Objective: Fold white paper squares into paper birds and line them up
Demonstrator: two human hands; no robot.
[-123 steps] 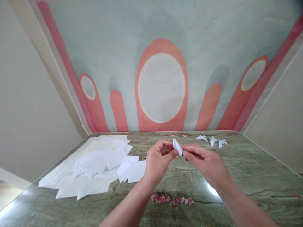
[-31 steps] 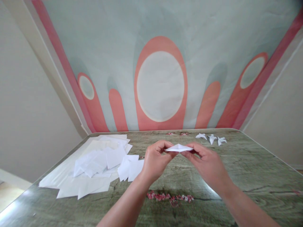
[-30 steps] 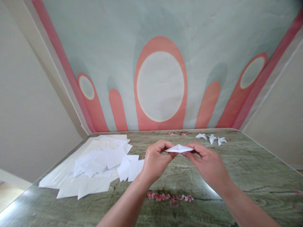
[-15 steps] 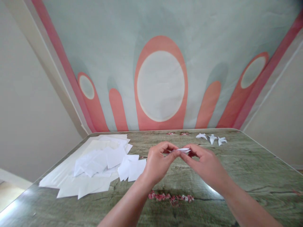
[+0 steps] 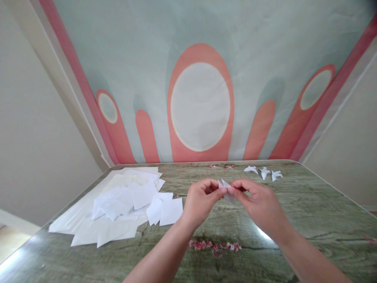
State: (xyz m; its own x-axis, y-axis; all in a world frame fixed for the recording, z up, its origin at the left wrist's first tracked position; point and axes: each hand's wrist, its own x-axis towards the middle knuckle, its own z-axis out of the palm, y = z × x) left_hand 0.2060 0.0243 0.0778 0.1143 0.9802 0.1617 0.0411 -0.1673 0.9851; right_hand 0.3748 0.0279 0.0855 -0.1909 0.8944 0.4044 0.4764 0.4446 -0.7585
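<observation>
A small folded piece of white paper [image 5: 225, 184] is pinched between both hands above the middle of the table, two of its points sticking upward. My left hand [image 5: 204, 200] grips its left side with thumb and fingers. On the opposite side, my right hand [image 5: 259, 200] pinches it the same way, the two thumbs almost touching. Part of the paper hangs below the thumbs; the rest is hidden by my fingers. Three folded white paper figures, looking like small birds [image 5: 264, 173], lie toward the back right.
Large sheets of pale paper [image 5: 79, 220] spread over the table's left side, with smaller white paper squares [image 5: 171, 211] on and beside them. The wood-patterned tabletop [image 5: 309, 220] has printed pink flowers [image 5: 216, 246]. Behind its far edge rises a patterned wall [image 5: 200, 106].
The folded paper was flat and edge-on between my fingers; now it is turned, with two points upward and a part hanging down. Both hands have shifted only slightly.
</observation>
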